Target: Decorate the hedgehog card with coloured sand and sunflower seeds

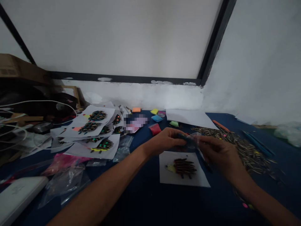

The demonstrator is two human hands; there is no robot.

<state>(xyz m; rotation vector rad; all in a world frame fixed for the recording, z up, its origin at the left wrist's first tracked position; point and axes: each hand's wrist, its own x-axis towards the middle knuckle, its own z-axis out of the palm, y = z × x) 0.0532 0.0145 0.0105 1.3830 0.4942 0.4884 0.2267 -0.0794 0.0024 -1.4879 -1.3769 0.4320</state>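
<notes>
Above the table, my left hand [164, 139] has its fingers closed on one side of a small clear plastic bag [193, 142]. My right hand [221, 155] pinches the other side. Something dark shows by the left fingers, too dim to name. Just below the hands lies a white paper [169, 180] bearing a hedgehog figure [184, 168] with a pale yellow face, dark seed-like spines and small feet. Under my right hand, a slim dark stick-like thing [207, 164] is partly hidden.
Striped seeds [251, 153] are heaped at right beside a blue tool-like item [257, 142] and an orange stick [221, 125]. Small colored packets, including a red one [155, 129], lie behind. Papers with hedgehogs [94, 125], plastic bags [68, 179] and a white box-like device [22, 196] occupy the left.
</notes>
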